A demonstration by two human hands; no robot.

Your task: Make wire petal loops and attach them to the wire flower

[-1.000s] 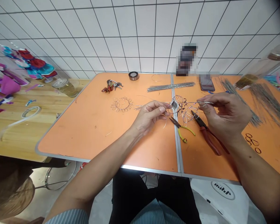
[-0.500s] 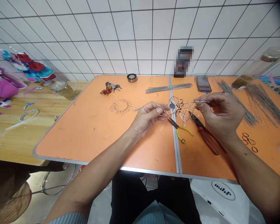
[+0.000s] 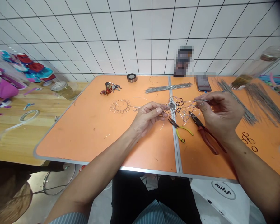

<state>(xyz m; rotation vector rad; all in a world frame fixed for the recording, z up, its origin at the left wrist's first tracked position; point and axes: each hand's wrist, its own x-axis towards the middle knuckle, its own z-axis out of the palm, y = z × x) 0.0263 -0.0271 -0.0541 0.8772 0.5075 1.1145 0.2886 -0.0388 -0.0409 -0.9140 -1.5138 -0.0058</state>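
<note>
Between my hands, above the table seam, hangs a wire figure of thin bent, looped wire with small dark bits on it. My left hand pinches its left end between thumb and fingers, and a loose wire end curves down below. My right hand is closed on silvery wire at the figure's right side. Just beneath lie small yellow-handled pliers and larger red-handled pliers, the latter partly behind my right wrist. Left of my left hand rests a looped wire ring shaped like a flower.
Wire bundles lie at the back and right. A tape roll, keys and a phone sit along the rear. A tilted-looking glass jar stands far right, near dark rings. A tiled wall bounds the back.
</note>
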